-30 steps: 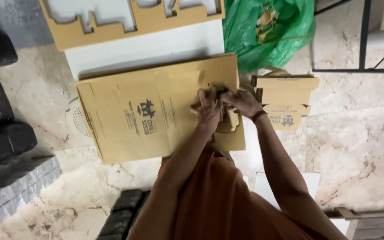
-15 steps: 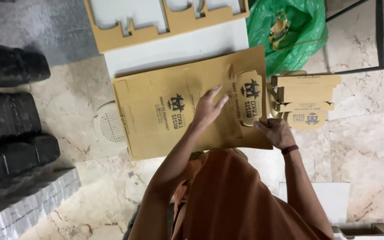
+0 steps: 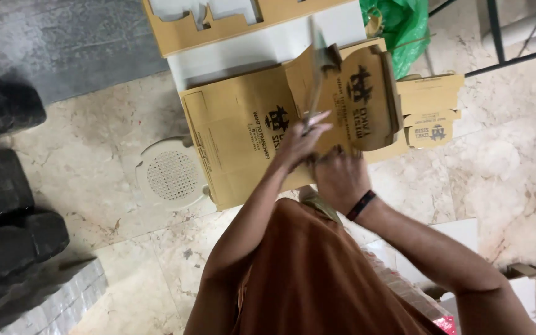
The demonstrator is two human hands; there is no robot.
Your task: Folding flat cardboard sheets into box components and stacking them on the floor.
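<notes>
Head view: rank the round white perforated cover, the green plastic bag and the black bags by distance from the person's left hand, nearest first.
1. Round white perforated cover, on the floor just beyond the cardboard's edge, nearest to the left hand.
2. Green plastic bag, at the top of the picture on the other side.
3. Black bags, along the far picture edge, past the cover.

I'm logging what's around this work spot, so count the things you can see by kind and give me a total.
Flat printed cardboard sheet with one flap raised, both hands on it: 1
Stack of folded cardboard boxes: 1
Die-cut cardboard frame: 1
Green plastic bag: 1
Round perforated floor grate: 1
Hands, left hand and right hand: 2
Total: 7
</notes>
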